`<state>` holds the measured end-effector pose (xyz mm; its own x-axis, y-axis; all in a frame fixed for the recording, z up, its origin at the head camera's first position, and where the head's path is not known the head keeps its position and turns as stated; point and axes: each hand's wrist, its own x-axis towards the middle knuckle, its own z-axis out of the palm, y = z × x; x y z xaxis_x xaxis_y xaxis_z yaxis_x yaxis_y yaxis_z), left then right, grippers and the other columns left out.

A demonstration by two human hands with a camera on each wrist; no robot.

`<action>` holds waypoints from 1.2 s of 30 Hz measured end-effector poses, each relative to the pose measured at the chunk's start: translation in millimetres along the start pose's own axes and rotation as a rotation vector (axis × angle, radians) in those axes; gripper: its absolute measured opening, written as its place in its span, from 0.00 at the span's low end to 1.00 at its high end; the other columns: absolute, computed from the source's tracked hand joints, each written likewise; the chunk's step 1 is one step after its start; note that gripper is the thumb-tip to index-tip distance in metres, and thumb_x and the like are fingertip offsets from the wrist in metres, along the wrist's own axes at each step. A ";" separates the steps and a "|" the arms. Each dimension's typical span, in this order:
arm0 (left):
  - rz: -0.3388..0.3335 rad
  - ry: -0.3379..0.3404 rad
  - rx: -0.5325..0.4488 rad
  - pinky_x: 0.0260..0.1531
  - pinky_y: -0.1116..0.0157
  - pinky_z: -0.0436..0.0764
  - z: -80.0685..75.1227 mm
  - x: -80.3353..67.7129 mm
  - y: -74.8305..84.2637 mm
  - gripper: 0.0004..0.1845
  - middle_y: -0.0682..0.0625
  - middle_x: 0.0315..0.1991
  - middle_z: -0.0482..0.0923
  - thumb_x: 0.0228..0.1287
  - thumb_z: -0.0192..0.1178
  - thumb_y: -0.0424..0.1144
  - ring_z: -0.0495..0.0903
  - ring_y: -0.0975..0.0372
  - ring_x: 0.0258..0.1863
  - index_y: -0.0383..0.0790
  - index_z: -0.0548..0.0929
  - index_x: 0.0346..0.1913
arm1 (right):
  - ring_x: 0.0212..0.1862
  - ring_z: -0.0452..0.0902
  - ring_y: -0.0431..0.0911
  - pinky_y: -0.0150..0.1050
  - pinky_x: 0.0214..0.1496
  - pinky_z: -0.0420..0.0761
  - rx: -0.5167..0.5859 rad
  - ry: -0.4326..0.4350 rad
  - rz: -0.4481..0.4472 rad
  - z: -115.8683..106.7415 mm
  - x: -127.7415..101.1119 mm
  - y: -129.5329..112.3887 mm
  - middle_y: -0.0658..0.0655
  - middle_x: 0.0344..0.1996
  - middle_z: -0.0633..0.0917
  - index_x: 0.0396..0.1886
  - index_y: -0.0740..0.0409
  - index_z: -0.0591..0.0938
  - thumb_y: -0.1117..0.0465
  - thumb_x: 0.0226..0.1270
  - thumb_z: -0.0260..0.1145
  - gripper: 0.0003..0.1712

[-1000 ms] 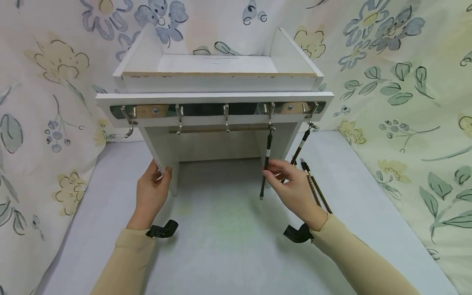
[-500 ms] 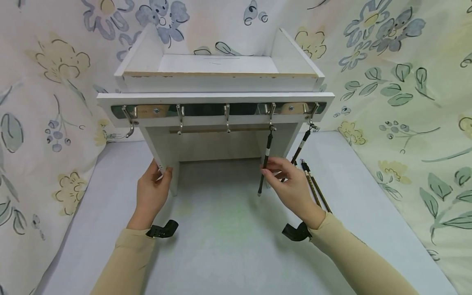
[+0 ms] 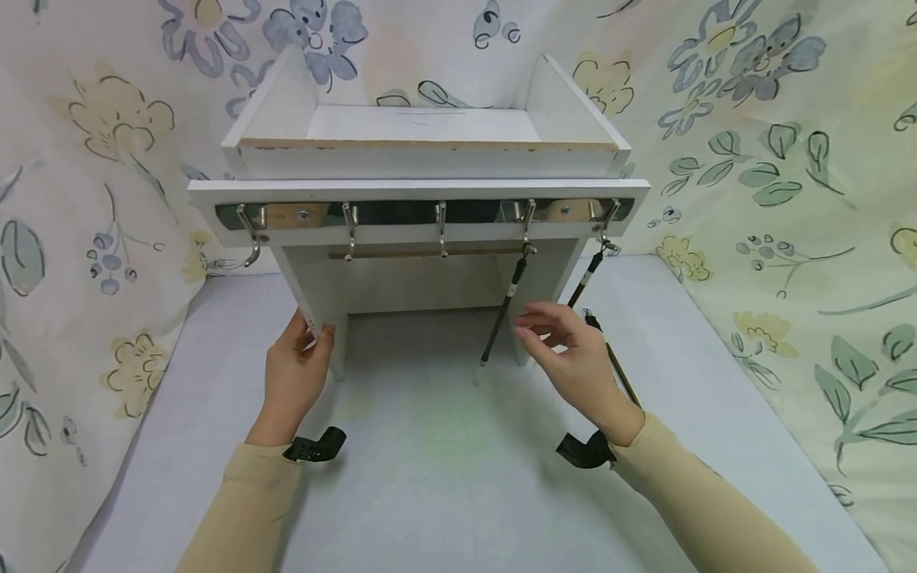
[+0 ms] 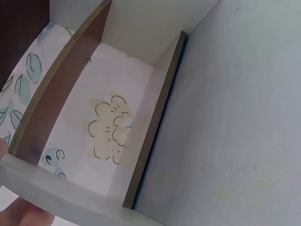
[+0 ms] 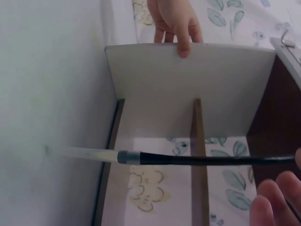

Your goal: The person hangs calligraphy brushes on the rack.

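A white shelf unit [image 3: 423, 163] stands on the table, with a metal hook rail [image 3: 430, 213] under its front edge. My left hand [image 3: 294, 374] grips the edge of the unit's left side panel [image 5: 188, 89], and its fingers [image 5: 175, 19] curl over that edge. A dark calligraphy brush [image 3: 501, 310] hangs from the fourth hook, slanting left with its pale tip off the table; the right wrist view shows this brush [image 5: 197, 159] too. My right hand [image 3: 533, 326] hovers just right of it with its fingers relaxed, holding nothing. A second brush [image 3: 586, 280] hangs from the fifth hook.
More brushes [image 3: 618, 364] lie on the grey table [image 3: 444, 477] behind my right hand. Floral cloth [image 3: 788, 199] walls in the back and both sides. The first three hooks hang bare. The left wrist view shows the unit's underside panels [image 4: 150, 127].
My right hand has let go of the hanging brush and drawn slightly right. The brush has swung to the left on its hook. My left hand has not moved.
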<state>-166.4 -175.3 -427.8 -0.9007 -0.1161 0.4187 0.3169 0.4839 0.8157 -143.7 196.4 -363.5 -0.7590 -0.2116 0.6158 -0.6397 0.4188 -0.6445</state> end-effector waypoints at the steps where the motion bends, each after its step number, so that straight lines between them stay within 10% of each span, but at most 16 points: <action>1: -0.002 0.001 0.000 0.47 0.55 0.80 0.0 0.3 0.3 0.27 0.44 0.63 0.73 0.71 0.55 0.38 0.78 0.47 0.54 0.55 0.68 0.71 | 0.39 0.82 0.41 0.31 0.35 0.81 0.020 -0.009 0.013 -2.7 -0.5 -1.3 0.52 0.42 0.86 0.55 0.56 0.79 0.72 0.59 0.70 0.23; 10: -0.015 0.000 -0.003 0.47 0.55 0.80 2.9 0.8 1.0 0.27 0.45 0.64 0.72 0.71 0.55 0.40 0.77 0.49 0.55 0.55 0.67 0.71 | 0.36 0.83 0.42 0.31 0.33 0.82 0.138 -0.057 0.036 -36.0 -3.3 -25.7 0.65 0.35 0.85 0.49 0.73 0.79 0.82 0.53 0.67 0.21; 23: -0.009 0.008 -0.004 0.47 0.57 0.80 2.2 -0.1 1.1 0.26 0.46 0.63 0.73 0.71 0.55 0.39 0.78 0.49 0.55 0.54 0.69 0.70 | 0.36 0.83 0.45 0.30 0.36 0.83 0.275 0.012 0.133 -79.6 -24.6 0.9 0.63 0.35 0.85 0.49 0.75 0.78 0.79 0.58 0.67 0.18; 36: -0.039 0.006 0.021 0.46 0.55 0.81 1.6 0.0 -0.6 0.26 0.44 0.63 0.73 0.71 0.55 0.42 0.78 0.50 0.55 0.54 0.68 0.71 | 0.39 0.83 0.44 0.31 0.37 0.83 0.014 0.012 0.516 -96.5 -51.3 71.9 0.54 0.39 0.85 0.53 0.59 0.80 0.58 0.65 0.69 0.19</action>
<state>-167.0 -174.2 -428.9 -0.9105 -0.1403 0.3890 0.2750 0.4969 0.8231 -139.0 322.7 -397.7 -0.9748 0.0300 0.2210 -0.1836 0.4543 -0.8717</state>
